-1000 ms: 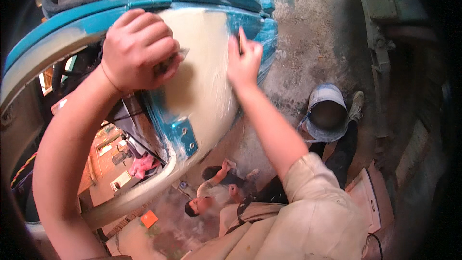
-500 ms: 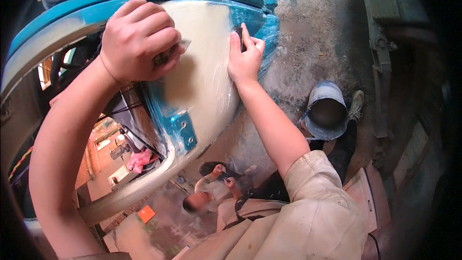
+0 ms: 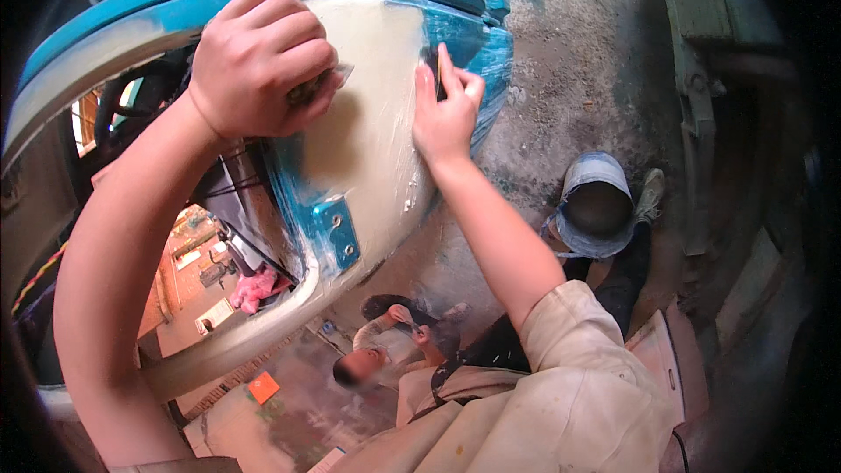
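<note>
Right hand (image 3: 448,116) holds dark tool (image 3: 433,61) (long axis up the view).

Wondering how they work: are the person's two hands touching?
Apart: the head view plainly shows cream panel between the left hand and the right hand.

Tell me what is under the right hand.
Under the right hand, part of a dark piece in its grip shows, with the cream-and-blue panel beyond. What the hand covers, including the rest of that piece, cannot be seen.
</note>
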The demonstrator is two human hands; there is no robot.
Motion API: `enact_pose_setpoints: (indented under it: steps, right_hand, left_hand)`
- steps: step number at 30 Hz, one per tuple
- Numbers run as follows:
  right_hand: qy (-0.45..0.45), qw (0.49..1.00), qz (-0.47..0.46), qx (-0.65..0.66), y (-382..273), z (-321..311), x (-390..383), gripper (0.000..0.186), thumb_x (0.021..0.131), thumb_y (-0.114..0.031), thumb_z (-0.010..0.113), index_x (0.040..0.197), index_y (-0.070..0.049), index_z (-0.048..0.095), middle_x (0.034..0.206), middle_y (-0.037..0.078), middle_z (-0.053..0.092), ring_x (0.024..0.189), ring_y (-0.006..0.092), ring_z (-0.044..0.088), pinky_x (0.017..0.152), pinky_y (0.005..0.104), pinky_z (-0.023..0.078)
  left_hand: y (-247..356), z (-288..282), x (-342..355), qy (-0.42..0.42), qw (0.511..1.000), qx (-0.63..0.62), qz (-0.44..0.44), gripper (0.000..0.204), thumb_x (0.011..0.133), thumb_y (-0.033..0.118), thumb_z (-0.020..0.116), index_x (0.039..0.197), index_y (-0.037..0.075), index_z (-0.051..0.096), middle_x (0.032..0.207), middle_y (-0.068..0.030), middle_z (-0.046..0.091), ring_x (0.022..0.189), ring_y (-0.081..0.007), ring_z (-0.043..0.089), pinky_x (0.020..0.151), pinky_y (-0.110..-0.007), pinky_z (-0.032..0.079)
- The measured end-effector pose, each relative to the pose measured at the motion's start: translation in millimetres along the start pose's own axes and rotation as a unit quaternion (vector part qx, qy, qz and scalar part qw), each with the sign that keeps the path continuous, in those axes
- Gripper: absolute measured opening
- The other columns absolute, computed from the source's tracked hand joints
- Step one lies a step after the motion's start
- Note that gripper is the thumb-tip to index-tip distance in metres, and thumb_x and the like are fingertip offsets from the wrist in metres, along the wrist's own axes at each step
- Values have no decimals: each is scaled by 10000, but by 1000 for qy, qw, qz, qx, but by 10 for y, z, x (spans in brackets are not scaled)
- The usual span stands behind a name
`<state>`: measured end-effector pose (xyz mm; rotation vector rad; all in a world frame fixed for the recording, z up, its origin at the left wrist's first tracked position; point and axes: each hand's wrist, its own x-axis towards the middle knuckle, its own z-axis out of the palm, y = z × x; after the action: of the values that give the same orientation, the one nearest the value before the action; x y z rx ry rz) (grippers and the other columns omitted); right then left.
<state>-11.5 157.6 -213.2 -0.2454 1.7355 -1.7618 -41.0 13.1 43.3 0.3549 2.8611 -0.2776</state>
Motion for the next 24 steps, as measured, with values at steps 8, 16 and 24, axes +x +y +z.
enact_pose_setpoints:
  steps: [8, 16, 24]
  right_hand:
    - [-4, 987, -157, -33, 13, -75, -657, 504, 955, -292, 795, 1404, -77, 717, 1271, 224, 534, 1171, 391, 524, 1065, 504, 432]
    - [10, 995, -102, -18, -53, -18, -270, 528, 956, -342, 793, 1395, -56, 722, 1206, 209, 562, 1136, 367, 534, 1031, 471, 445]
    - [14, 992, -126, 0, -238, 252, 504, 462, 967, -336, 778, 1353, -85, 753, 1160, 221, 567, 1089, 383, 549, 980, 475, 478]
  left_hand:
    - [15, 36, -78, -33, 999, -21, -19, 165, 747, 174, 802, 828, 144, 661, 850, -37, 646, 883, -258, 684, 846, -409, 543]
    - [-18, 30, -21, -34, 999, -11, -9, 183, 750, 182, 807, 823, 144, 643, 840, -38, 636, 877, -263, 683, 834, -409, 549]
    - [10, -4, -34, -31, 999, -15, -12, 176, 748, 186, 798, 828, 147, 645, 847, -33, 642, 862, -258, 676, 828, -408, 545]
